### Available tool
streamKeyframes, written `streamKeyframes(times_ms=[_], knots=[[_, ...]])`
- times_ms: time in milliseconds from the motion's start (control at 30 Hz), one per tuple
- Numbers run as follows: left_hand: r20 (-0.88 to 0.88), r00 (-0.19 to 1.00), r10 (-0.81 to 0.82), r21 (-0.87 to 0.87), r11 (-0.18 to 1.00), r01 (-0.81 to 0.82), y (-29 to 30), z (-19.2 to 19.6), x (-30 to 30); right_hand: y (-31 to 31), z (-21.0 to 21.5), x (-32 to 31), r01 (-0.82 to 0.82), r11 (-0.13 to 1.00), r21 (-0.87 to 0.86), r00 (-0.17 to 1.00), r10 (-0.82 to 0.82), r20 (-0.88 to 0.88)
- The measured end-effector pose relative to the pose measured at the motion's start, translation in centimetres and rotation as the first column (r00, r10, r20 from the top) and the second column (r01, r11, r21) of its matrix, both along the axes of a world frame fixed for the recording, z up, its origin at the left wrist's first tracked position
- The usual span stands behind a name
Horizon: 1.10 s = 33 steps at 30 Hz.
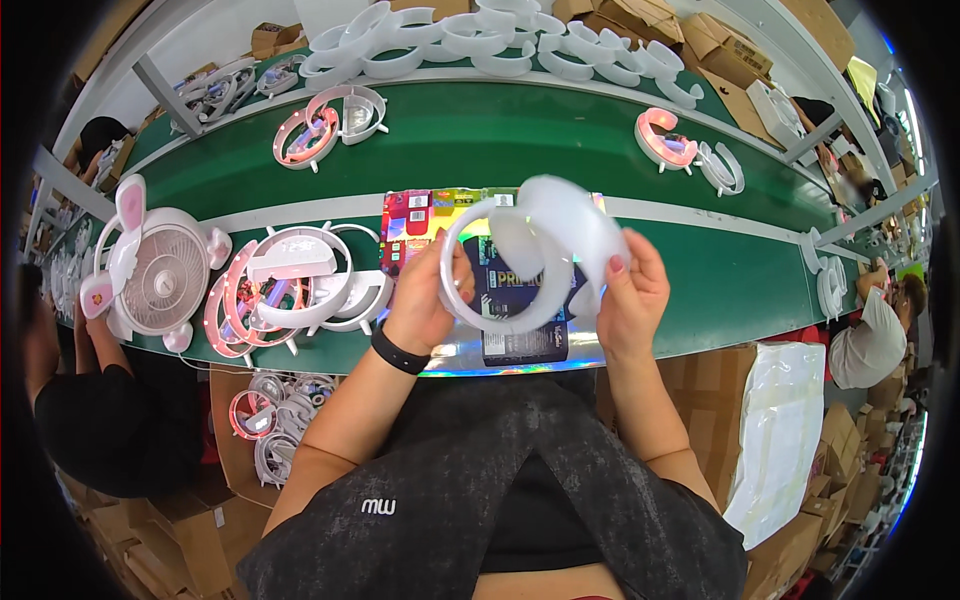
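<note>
My left hand (428, 308), a black band on its wrist, grips the left side of a white plastic ring housing (505, 322). My right hand (636, 305) pinches the lower right edge of a curved translucent white cover (578, 222), which is a little blurred. The cover overlaps the ring's right side; whether the two are joined I cannot tell. Both are held above a shiny printed mat (460, 366). To the left of my left hand lies a pile of white ring assemblies (300, 258), some showing pink inner bands and wiring.
A green conveyor belt (500, 145) runs across, carrying ring assemblies (308, 138) on the left and others (665, 142) on the right. Curved white covers (475, 38) crowd the far shelf. A rabbit-eared fan (165, 272) stands left, near a co-worker. An open carton (238, 440) holds more rings.
</note>
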<state>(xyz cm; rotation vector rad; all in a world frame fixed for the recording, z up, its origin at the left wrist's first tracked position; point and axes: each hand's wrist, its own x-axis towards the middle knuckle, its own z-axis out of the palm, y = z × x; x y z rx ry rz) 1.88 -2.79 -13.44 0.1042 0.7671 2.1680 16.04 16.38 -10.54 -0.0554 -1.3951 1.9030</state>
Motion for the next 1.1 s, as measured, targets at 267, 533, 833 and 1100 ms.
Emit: streamKeyframes(times_ms=[267, 533, 833, 1100], knots=[[0.010, 0.993, -0.116, 0.094, 0.989, 0.114, 1.0, 0.8, 0.5, 6.2, 0.9, -0.9, -0.057, 0.912, -0.406, 0.977, -0.033, -0.211], [0.091, 0.980, -0.176, -0.050, 0.982, 0.181, 4.7, -0.3, 3.3, 6.9, 2.1, 0.5, -0.348, 0.786, -0.511, 0.899, 0.125, -0.420], [0.215, 0.970, -0.115, -0.183, 0.971, 0.155, 11.1, -2.9, 3.3, 9.6, 0.2, 6.1, 0.492, -0.038, 0.870, 0.536, -0.774, -0.337], [-0.942, 0.286, -0.176, -0.309, 0.788, -0.533, 22.6, -8.6, 8.7, 11.6, -5.4, 6.6, 0.371, -0.214, 0.904, 0.525, -0.754, -0.394]])
